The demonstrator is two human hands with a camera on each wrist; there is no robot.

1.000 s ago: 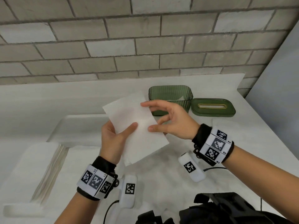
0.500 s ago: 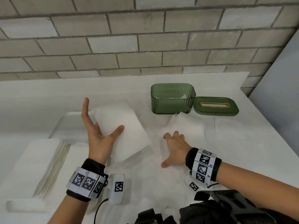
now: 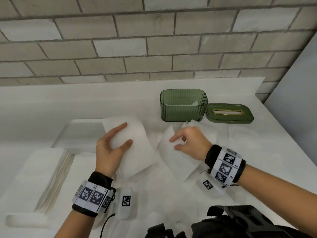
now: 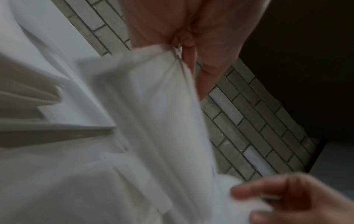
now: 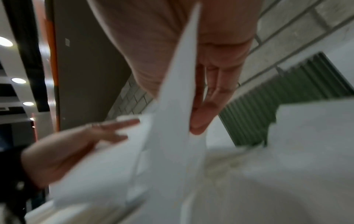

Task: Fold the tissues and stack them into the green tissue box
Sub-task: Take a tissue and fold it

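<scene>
1. Holding a folded tissue (image 3: pixel 137 143) off the counter w/ your left hand (image 3: pixel 109 148): thumb on the near face, index stretched along the top, sheet tilted toward 1 o'clock. The left wrist cam shows it (image 4: pixel 162 113) clamped between thumb and fingers, blurred.
2. Your right hand (image 3: pixel 190 143) pinches a second tissue (image 3: pixel 173 162) at its upper edge, fingers curled, sheet lifted and draping down to the counter. The right wrist cam shows that sheet (image 5: pixel 178 106) edge-on between thumb and fingers (image 5: pixel 203 119).
3. The two sheets sit just beside each other at centre; can't tell if they touch.
4. The green tissue box (image 3: pixel 183 105) stands upright at 1 o'clock from your right hand, near the brick wall (image 3: pixel 154 40), open on top, w/ white tissue lying low inside.
5. Its green lid (image 3: pixel 229 114) lies flat at 3 o'clock of the box, touching or nearly so, gold-rimmed slot facing up.
6. More loose tissues (image 3: pixel 205 131) lie crumpled on the counter (image 3: pixel 42 103) btwn your right hand and the box.
7. A stack of flat tissues (image 3: pixel 42 177) sits at 9 o'clock from your left wrist, a clear tray (image 3: pixel 80 133) just past it at 12.
8. Both wrists wear marker bands; black gear shows at 6 o'clock.
</scene>
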